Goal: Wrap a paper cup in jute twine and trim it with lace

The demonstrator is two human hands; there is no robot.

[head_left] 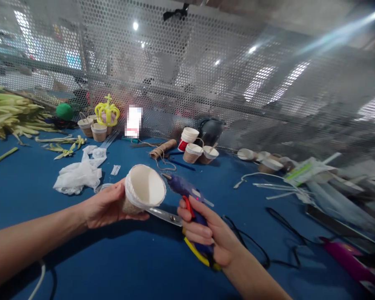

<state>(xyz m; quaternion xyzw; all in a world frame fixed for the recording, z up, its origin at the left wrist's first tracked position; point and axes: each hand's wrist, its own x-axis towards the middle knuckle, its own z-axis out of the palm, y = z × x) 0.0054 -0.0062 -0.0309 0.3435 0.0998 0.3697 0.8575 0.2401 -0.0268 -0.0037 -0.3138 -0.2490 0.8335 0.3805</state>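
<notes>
My left hand (108, 204) is closed around a small paper cup (145, 187), tilted so that its white inside faces me. Brown twine-like wrapping covers the cup's lower side, and a white ruffled trim runs round its rim. In my right hand (203, 225) is a blue hot glue gun (183, 185) with a red trigger. Its nozzle points left, close to the cup's rim; whether they touch I cannot tell. Beneath both hands lie scissors (165, 216) with yellow handles, partly hidden by the cup and my right hand.
White lace ribbon (78, 177) lies crumpled at left. A twine roll (163, 148) and finished-looking cups (193, 153) stand farther back. Clear glue sticks (276, 189), plastic bags and a black cable (253, 250) occupy the right. A perforated metal screen (162, 79) closes off the back.
</notes>
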